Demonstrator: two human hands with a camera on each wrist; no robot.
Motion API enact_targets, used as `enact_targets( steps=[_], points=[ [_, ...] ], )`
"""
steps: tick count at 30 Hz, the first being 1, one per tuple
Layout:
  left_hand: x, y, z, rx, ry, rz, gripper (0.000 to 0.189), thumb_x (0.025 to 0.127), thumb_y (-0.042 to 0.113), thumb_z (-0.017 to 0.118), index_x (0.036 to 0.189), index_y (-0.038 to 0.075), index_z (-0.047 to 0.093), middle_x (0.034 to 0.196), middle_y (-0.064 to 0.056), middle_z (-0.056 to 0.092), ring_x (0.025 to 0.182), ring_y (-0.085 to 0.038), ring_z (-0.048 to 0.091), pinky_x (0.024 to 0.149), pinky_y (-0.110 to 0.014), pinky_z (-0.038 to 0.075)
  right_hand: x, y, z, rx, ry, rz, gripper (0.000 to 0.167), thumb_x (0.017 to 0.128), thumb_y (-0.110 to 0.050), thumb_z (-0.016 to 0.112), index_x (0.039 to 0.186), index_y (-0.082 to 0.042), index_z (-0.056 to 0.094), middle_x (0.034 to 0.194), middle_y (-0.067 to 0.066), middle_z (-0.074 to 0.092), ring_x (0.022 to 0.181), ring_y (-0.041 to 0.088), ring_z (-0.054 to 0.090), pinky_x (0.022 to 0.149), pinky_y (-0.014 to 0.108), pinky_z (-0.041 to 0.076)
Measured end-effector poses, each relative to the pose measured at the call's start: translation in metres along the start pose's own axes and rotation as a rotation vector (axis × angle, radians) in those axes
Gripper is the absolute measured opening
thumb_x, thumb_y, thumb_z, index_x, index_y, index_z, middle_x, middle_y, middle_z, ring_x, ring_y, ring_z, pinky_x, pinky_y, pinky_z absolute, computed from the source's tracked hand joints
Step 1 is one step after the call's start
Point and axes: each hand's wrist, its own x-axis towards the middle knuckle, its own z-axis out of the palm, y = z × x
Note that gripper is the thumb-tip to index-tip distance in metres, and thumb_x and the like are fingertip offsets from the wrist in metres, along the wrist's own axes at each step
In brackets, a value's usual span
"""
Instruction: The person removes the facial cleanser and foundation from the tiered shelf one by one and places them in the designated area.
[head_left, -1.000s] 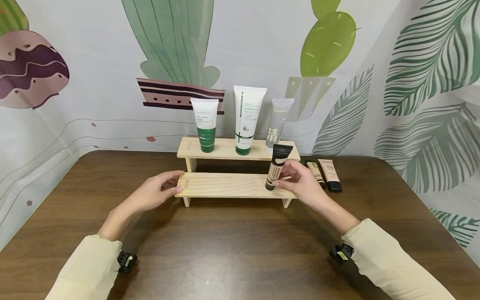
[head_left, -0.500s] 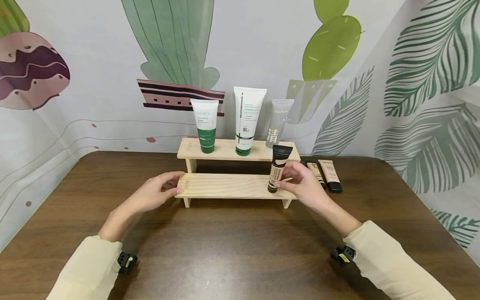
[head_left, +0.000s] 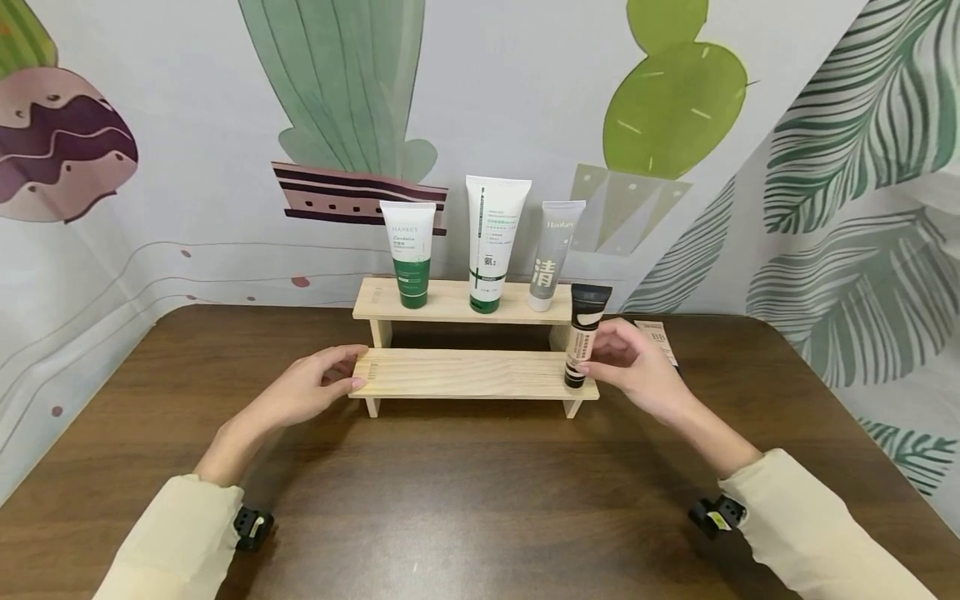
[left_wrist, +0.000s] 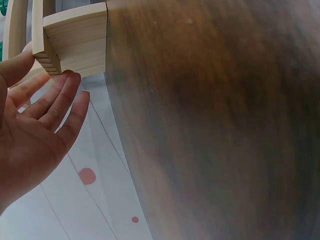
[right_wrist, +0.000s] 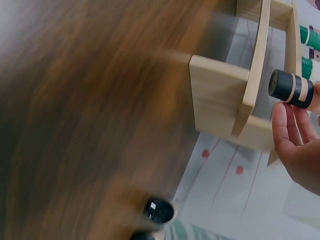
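Observation:
A two-tier wooden display rack [head_left: 450, 372] stands on the table. My left hand [head_left: 313, 385] holds the left end of its lower board, thumb near the front corner and fingers behind; the left wrist view shows these fingers [left_wrist: 60, 102] rather extended beside the end panel. With thumb and fingertips, my right hand [head_left: 637, 367] pinches a black-and-beige cosmetic tube [head_left: 585, 333], cap down, at the lower board's right end. From the right wrist, a small gap shows between the tube's black cap [right_wrist: 282, 86] and the board.
On the upper board stand a white-and-green tube [head_left: 411, 250], a taller white tube [head_left: 497, 242] and a grey tube [head_left: 553, 254]. Behind my right hand a pink BB cream tube [head_left: 657, 337] lies on the table [head_left: 450, 500], partly covered. A patterned cloth hangs behind.
My right hand has carried the black-and-beige tube rightward along the lower board to its right end, now covering more of the tubes lying behind. The left hand has stayed in place.

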Motion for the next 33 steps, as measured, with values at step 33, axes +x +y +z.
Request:
enact_targets(
  steps=[33],
  points=[
    [-0.001,0.001,0.000,-0.013,0.003,0.006,0.042,0.088,0.008,0.060,0.125,-0.007,0.047,0.106,-0.018,0.059,0.095,-0.029,0.057,0.077,-0.040,0.047,-0.035,0.035,-0.095,0.085,0.063,0.155,0.033,0.081,0.015,0.058,0.104,-0.007,0.051,0.081,0.000,0.064,0.065,0.012,0.062,0.055,0.026,0.052]
  ],
)
